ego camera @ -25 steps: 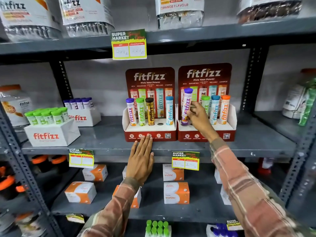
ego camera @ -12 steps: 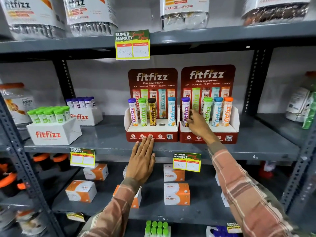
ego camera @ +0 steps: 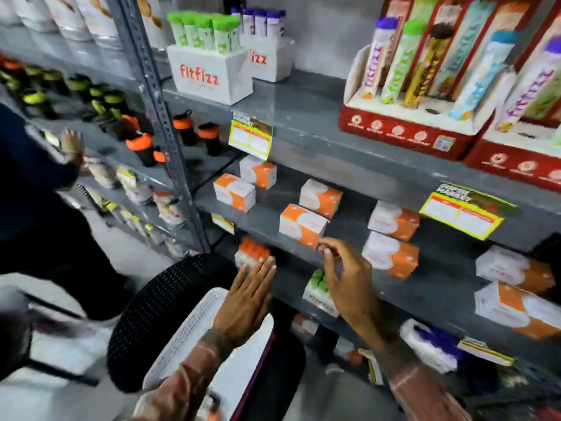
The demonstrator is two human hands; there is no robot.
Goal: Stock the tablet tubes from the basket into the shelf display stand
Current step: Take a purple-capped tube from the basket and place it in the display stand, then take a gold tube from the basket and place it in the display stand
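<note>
Two red Fitfizz display stands (ego camera: 403, 132) stand on the grey shelf at the upper right, with several coloured tablet tubes (ego camera: 400, 62) upright in their slots. A white perforated basket (ego camera: 197, 332) sits low in the middle, on a black mesh surface. My left hand (ego camera: 246, 302) hovers over the basket, flat, fingers spread, holding nothing. My right hand (ego camera: 346, 278) hangs in front of the lower shelf, fingers loosely curled and empty. The view is motion-blurred.
White Fitfizz boxes (ego camera: 209, 71) with green-capped and purple-capped tubes stand at the upper left of the shelf. Orange-and-white cartons (ego camera: 302, 224) lie on the shelf below. A grey upright post (ego camera: 164, 129) divides the racks. Another person in dark clothes (ego camera: 39, 189) stands at left.
My right hand let go of the purple-capped tube in the right stand and came down. My left hand left the shelf edge. The view swung down and left toward the basket.
</note>
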